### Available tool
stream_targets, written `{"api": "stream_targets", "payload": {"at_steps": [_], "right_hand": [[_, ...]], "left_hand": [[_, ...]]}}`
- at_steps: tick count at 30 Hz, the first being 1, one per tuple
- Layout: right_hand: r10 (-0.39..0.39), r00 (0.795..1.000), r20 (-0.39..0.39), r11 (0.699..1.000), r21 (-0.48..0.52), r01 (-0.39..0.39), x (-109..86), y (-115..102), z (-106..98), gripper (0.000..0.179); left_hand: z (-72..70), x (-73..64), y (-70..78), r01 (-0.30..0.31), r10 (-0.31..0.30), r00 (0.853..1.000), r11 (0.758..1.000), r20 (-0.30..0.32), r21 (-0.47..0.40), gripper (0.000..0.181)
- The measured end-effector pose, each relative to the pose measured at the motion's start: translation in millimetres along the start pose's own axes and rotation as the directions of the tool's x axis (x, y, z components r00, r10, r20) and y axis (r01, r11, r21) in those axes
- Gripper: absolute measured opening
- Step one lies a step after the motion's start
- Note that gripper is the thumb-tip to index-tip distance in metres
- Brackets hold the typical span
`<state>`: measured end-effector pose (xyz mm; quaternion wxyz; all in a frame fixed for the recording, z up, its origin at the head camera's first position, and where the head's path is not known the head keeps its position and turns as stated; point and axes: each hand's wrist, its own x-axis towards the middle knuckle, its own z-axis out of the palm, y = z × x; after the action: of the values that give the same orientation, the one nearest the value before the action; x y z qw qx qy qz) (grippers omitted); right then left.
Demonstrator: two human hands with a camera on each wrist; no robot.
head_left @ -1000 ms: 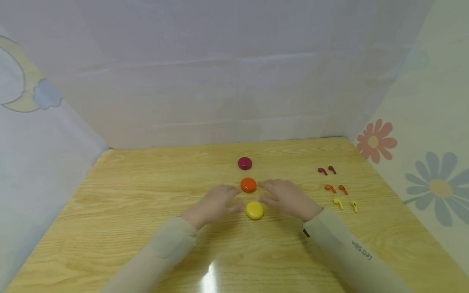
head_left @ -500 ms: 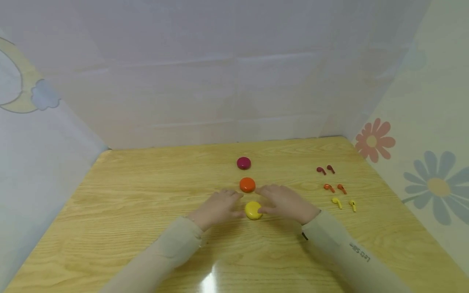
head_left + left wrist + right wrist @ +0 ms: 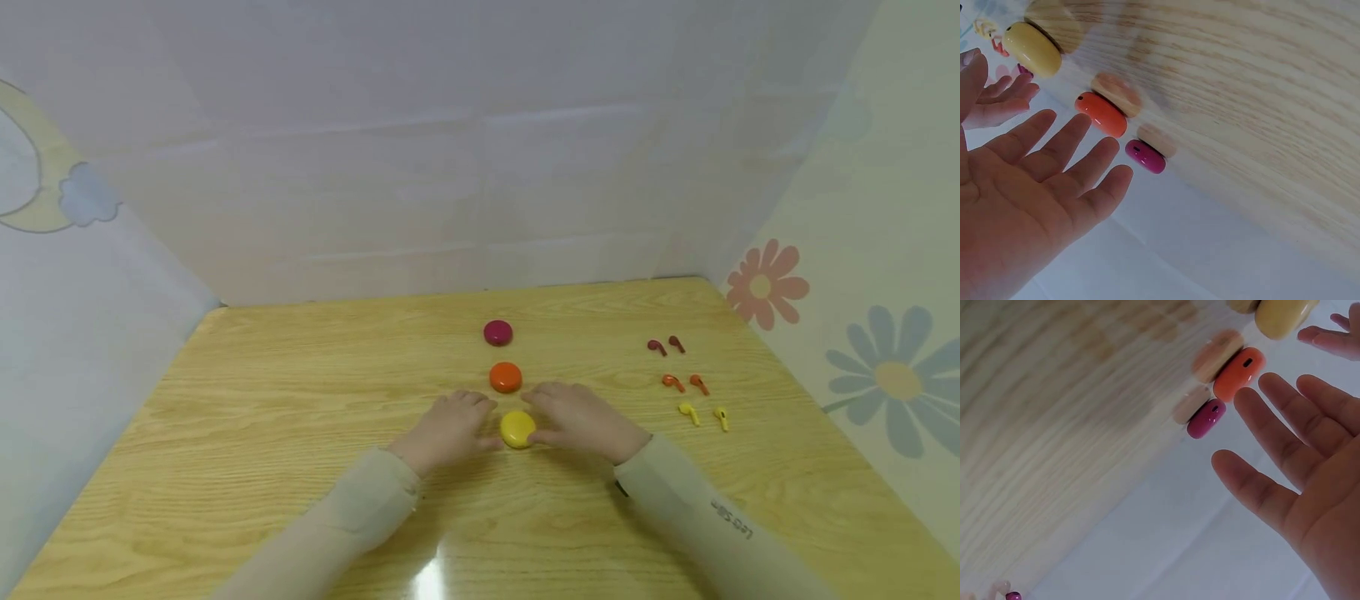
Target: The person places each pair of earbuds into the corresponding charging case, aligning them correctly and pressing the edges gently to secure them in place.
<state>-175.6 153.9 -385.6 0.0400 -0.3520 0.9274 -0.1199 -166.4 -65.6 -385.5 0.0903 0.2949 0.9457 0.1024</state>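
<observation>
A yellow round earbud case [image 3: 517,428] lies on the wooden table between my two hands in the head view. My left hand [image 3: 450,429] is on its left side, fingers extended, holding nothing. On the other side is my right hand [image 3: 583,422], also with extended fingers; its thumb overlaps the case's right edge in the head view, and I cannot tell whether it touches. Just beyond the fingertips sits an orange earbud case [image 3: 506,377], and farther back a magenta one [image 3: 498,333]. Both wrist views show the left palm [image 3: 1016,206] and right palm [image 3: 1335,506] with nothing in them.
To the right lie three pairs of loose earbuds: magenta [image 3: 657,347], orange [image 3: 672,382] and yellow [image 3: 689,414]. The wooden table [image 3: 285,400] meets a pale back wall [image 3: 360,200]. Side walls carry moon and flower prints.
Over the last second both hands have shifted slightly lower in the head view, to either side of the yellow case. The right thumb has come over its edge. The cases and earbuds stay put.
</observation>
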Motion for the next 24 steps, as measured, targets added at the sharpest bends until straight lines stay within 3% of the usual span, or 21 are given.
{"api": "stream_targets", "payload": {"at_steps": [15, 24], "right_hand": [[-0.002, 1.000, 0.022, 1.000, 0.027, 0.001, 1.3, -2.4, 8.3, 0.055], [-0.054, 0.999, 0.004, 0.999, 0.008, 0.054, 3.8, -1.1, 13.0, 0.052]], "left_hand": [[3.4, 5.6, 6.3, -0.013, 0.013, 1.000, 1.000, -0.007, 0.009, 0.060], [6.2, 7.6, 8.1, -0.015, 0.015, 1.000, 1.000, -0.020, 0.012, 0.050]]}}
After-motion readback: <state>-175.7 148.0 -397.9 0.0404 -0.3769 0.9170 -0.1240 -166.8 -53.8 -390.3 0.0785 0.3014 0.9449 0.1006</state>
